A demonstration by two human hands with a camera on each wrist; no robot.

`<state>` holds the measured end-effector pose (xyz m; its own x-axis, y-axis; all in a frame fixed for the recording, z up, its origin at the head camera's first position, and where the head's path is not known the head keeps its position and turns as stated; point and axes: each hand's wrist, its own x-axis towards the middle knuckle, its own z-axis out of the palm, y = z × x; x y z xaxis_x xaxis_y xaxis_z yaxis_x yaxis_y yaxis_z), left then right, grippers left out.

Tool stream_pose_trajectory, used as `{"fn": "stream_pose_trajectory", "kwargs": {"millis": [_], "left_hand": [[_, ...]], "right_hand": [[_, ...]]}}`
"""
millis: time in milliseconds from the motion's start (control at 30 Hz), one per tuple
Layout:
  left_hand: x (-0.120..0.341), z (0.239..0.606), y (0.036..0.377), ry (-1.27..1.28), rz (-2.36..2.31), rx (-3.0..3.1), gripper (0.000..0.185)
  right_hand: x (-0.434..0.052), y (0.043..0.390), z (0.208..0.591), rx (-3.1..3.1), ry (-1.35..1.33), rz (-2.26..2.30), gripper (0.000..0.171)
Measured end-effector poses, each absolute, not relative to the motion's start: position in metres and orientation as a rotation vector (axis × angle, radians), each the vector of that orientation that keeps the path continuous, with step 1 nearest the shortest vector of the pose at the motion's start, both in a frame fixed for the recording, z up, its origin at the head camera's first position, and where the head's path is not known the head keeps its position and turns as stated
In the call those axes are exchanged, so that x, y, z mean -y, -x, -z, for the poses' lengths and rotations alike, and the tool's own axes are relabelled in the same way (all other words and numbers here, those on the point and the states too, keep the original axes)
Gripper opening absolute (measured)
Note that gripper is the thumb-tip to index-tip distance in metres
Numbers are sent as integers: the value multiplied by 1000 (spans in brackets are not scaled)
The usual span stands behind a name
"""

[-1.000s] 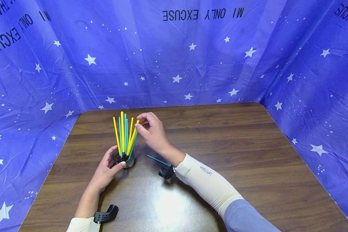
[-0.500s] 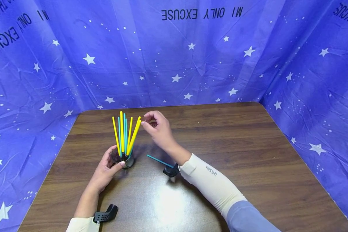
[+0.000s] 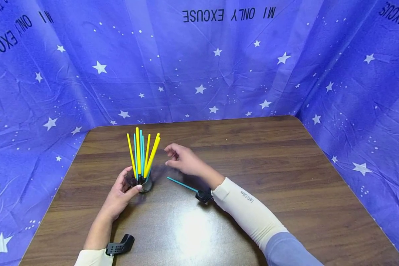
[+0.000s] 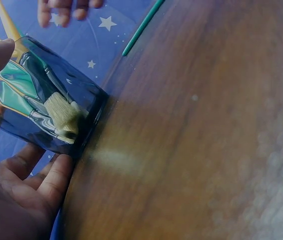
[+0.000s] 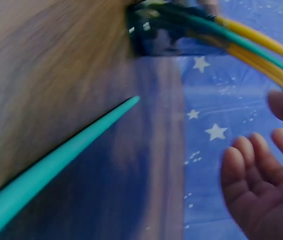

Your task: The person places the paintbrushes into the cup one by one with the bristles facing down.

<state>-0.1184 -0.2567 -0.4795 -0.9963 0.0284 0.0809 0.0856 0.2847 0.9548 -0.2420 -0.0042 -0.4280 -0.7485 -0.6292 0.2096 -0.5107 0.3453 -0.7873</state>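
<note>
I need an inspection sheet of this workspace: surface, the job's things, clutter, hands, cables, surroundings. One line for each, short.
Surface: brown wooden table, with a glare patch near the front edge.
Job's things: clear glass cup holding yellow and teal brushes, bristles down; one teal brush lying flat on the table to the cup's right.
Clutter: nothing seen.
Hands: left hand grips the cup; right hand is open, holds nothing, above the table beside the cup.
Cables: nothing seen.
Surroundings: blue star-printed cloth hung on three sides.
</note>
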Motion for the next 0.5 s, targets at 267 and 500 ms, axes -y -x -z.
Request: {"fn": "stream_pose_trajectory", "kwargs": {"millis": [267,500], "left_hand": [[257,478,118,104,1870,2481,71],[258,478,118,87,1857,2500,71]], "right_hand": [[6,243,446,-2452,1110,910,41],[7,240,449,-2352,1090,757,29]]}}
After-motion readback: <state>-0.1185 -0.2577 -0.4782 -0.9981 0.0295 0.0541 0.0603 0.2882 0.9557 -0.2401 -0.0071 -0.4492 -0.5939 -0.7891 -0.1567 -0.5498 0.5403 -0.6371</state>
